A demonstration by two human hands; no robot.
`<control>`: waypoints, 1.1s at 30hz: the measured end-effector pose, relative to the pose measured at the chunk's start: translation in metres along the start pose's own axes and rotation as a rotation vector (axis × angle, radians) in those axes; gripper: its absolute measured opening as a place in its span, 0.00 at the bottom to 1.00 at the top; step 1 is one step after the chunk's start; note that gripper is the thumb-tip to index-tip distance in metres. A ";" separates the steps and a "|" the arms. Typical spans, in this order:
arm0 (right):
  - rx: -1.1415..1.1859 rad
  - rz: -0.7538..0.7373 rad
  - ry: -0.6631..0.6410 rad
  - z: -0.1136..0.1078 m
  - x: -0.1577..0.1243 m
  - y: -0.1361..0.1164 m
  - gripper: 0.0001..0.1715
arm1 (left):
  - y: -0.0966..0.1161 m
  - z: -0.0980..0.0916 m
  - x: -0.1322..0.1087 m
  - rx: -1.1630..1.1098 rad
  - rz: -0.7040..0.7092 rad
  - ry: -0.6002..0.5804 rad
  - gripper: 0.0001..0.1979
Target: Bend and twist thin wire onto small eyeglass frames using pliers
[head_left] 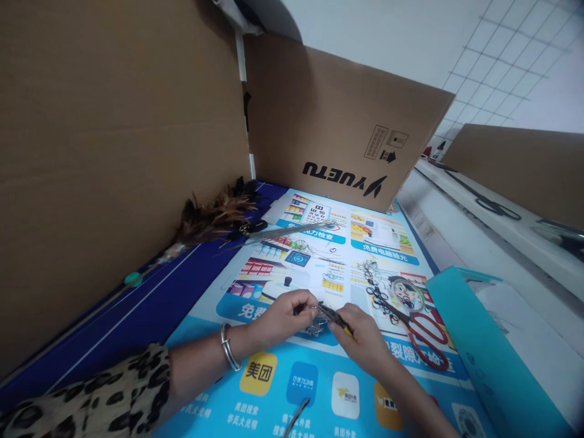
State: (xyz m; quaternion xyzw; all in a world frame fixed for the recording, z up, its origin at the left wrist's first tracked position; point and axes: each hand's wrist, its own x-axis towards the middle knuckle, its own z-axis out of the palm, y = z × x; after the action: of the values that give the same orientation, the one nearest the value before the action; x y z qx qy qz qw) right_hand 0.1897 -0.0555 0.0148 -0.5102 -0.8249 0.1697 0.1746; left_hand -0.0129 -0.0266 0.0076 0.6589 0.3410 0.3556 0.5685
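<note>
Leopard-print sleeve [137, 389] in the lower left foreground, with a silver bangle [227, 348] on the wrist beyond it, leads to the left hand [292, 313]; a thin rod-like object [296, 420] enters at the bottom edge. Left hand: closed in a pinch, thumb against the fingers, directly at the working end of the pliers [335, 317]; what lies between the fingertips is too small to tell. Right hand [362, 337]: wrapped around the pliers' handles, the tool slanting down from the left hand's fingertips toward the right palm. Just below the pliers' tip lies a cluster of small shiny pieces [316, 328] on the printed sheet [201, 353]. For good technique, the left pinch should stay close to the tip, so that a small part cannot turn, yet clear of the bite; the right hand should squeeze evenly and keep its wrist steady. Working low over the sheet would limit how far a dropped piece could roll. Surroundings: to the right, red-handled scissors [431, 340] lie with their blades near small black ring-shaped pieces [381, 301]; beyond the hands, a bundle of straight wires [298, 230] lies crosswise, best left undisturbed by the elbows.
</note>
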 end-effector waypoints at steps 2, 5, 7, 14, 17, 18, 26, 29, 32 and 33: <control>-0.031 -0.005 0.011 0.000 0.000 0.000 0.07 | -0.002 0.000 0.000 0.008 0.011 0.015 0.06; -0.068 -0.017 0.031 0.000 0.000 0.000 0.05 | -0.005 0.000 0.001 0.024 0.020 0.026 0.06; -0.091 -0.028 0.041 0.000 0.000 0.000 0.05 | -0.007 0.000 0.001 0.033 0.022 0.029 0.05; -0.248 -0.054 0.066 -0.006 -0.001 -0.001 0.06 | -0.002 0.000 0.000 0.160 0.069 0.077 0.04; -0.299 -0.068 0.080 -0.007 -0.002 -0.002 0.07 | -0.001 -0.001 0.000 0.209 0.093 0.083 0.04; -0.310 -0.071 0.083 -0.007 -0.002 -0.002 0.07 | 0.000 -0.001 0.000 0.216 0.097 0.082 0.04; -0.400 -0.065 0.101 -0.005 -0.004 -0.001 0.07 | -0.001 0.000 0.000 0.267 0.111 0.101 0.04; -0.420 -0.069 0.111 -0.004 -0.004 -0.001 0.06 | 0.000 0.001 -0.001 0.279 0.117 0.108 0.04; -0.434 -0.067 0.130 -0.002 -0.004 0.000 0.05 | 0.000 0.002 -0.002 0.279 0.111 0.118 0.04; -0.437 -0.065 0.134 -0.001 -0.004 0.000 0.04 | -0.001 0.002 -0.002 0.279 0.107 0.120 0.04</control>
State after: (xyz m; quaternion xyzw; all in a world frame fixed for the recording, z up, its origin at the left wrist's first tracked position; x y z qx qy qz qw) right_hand 0.1916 -0.0594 0.0151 -0.5191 -0.8446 -0.0531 0.1198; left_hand -0.0124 -0.0288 0.0068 0.7262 0.3847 0.3732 0.4306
